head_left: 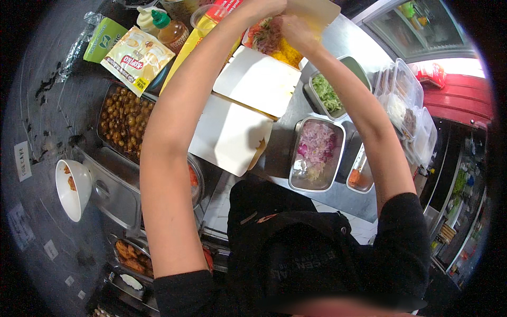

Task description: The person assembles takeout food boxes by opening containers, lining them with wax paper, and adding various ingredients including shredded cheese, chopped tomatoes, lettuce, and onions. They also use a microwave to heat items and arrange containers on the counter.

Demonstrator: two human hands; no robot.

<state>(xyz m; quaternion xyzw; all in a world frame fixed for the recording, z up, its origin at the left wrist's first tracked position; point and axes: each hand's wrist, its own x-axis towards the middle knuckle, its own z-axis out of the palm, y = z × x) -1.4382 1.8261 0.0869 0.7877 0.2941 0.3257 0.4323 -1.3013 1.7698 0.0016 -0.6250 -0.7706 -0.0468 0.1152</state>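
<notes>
At the top of the head view, a takeaway box point(289, 54) stands with its lid point(325, 13) raised. Inside lie yellow rice point(288, 53) and a reddish-brown topping with green shreds point(265, 33). My right hand point(298, 33) is over the box, beside the lid, its fingers curled; what they hold, if anything, is hidden. My left hand point(268, 6) reaches to the box's far side and is partly cut off by the upper edge, so its fingers do not show clearly. Nearer me are white box flaps point(257, 79) and another white lid point(229, 132).
Right of the boxes stand metal tubs of chopped onion point(317, 150), shredded greens point(326, 92) and something orange point(360, 171). Stacked clear containers point(404, 95) are farther right. On the left are a tray of small brown balls point(122, 119), a white bowl point(74, 190), packets point(137, 58) and a green-capped bottle point(171, 31).
</notes>
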